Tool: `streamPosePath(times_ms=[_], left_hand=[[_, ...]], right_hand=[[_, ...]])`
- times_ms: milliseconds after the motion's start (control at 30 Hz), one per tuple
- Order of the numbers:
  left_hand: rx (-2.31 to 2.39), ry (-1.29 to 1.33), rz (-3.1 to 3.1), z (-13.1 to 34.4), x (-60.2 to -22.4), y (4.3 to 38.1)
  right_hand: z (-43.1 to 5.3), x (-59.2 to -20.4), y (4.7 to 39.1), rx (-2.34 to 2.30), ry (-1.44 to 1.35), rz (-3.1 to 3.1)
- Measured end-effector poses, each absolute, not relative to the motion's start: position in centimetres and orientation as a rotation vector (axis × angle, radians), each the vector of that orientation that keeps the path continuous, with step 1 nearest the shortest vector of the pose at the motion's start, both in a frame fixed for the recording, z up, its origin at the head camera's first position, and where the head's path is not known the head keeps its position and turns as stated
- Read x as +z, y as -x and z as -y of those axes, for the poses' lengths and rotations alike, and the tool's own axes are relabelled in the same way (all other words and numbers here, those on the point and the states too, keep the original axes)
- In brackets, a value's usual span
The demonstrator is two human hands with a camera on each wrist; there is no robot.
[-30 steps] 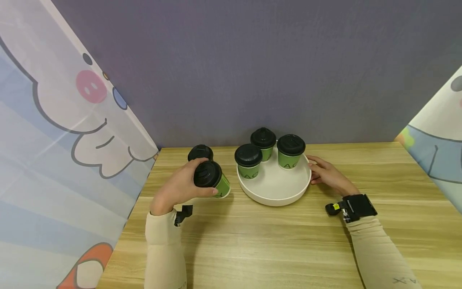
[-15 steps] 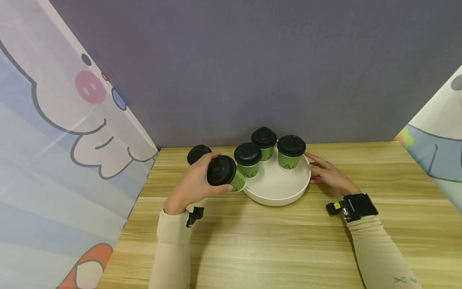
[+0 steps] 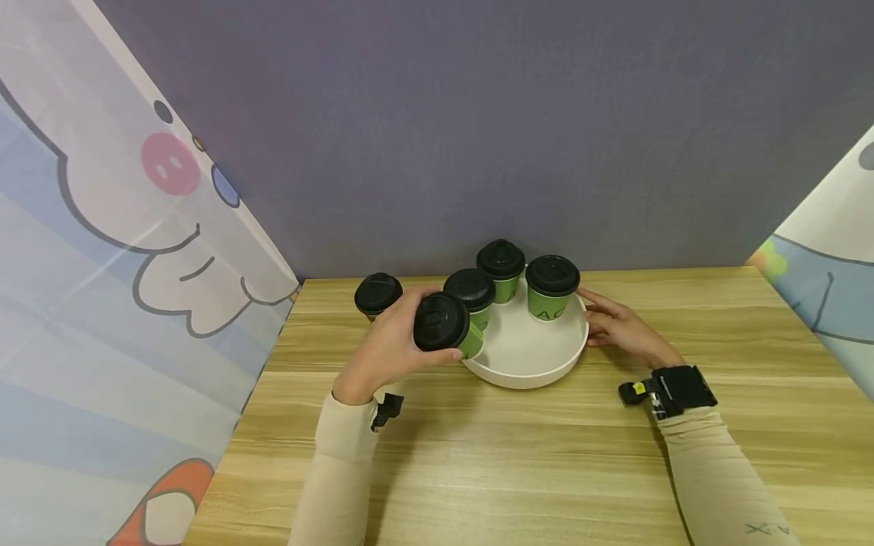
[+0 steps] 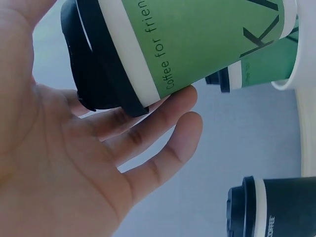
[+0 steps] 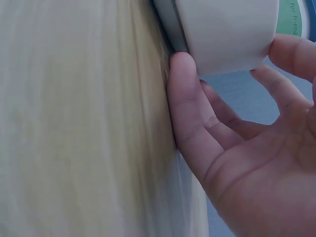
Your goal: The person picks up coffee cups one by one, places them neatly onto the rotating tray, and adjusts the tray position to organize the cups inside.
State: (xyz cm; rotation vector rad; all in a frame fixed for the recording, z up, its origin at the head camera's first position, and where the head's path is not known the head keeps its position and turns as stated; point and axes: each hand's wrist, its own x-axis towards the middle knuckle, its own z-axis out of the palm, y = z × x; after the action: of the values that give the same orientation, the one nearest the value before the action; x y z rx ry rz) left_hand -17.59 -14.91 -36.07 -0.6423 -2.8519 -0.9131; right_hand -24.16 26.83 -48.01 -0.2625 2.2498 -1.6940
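Note:
My left hand [image 3: 389,345] grips a green paper coffee cup [image 3: 473,341] with a black lid, tilted, at the left rim of a round white tray [image 3: 522,364]. In the left wrist view this coffee cup [image 4: 197,39] shows printed lettering, its lid toward my palm. Three similar lidded cups stand in the tray: a left one [image 3: 480,317], partly hidden behind the held cup, a back one [image 3: 505,290] and a right one [image 3: 548,305]. My right hand [image 3: 624,331] touches the tray's right outer wall with fingertips and thumb; the right wrist view shows this wall [image 5: 227,37] close up.
A dark lidded cup [image 3: 378,294] stands on the wooden table [image 3: 519,462] at the back left, behind my left hand; its dark side [image 4: 291,207] shows in the left wrist view. A grey panel [image 3: 478,136] borders the table's back edge. A cartoon-printed cloth [image 3: 102,303] hangs at left.
My left hand has carried the green coffee cup rightward from over the table to the tray's left rim. The dark cup has come clear of it in view. My right hand stays on the tray.

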Motion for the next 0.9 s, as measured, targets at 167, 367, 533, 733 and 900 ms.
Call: streamPosePath(times_ms=[167,367,533,733,900], left_hand=[[-0.887,0.674,2.837,14.0,-36.4,17.6],[-0.857,0.652,2.845,12.9,-36.8,17.5],[-0.845,0.628,2.85,12.2,-37.2,17.5],[-0.837,0.666,2.825,11.5,-37.7,17.7],[-0.827,0.681,2.788,11.0,-38.2,17.8]], right_hand=[[-26.7,-48.0,24.2,-1.674,0.263,-2.281],[-26.6,-47.9,24.2,-1.643,0.264,-2.331],[-26.6,-48.0,24.2,-1.661,0.283,-2.333],[-26.7,-48.0,24.2,-1.679,0.276,-2.31],[-26.8,-47.9,24.1,-1.688,0.258,-2.279]])
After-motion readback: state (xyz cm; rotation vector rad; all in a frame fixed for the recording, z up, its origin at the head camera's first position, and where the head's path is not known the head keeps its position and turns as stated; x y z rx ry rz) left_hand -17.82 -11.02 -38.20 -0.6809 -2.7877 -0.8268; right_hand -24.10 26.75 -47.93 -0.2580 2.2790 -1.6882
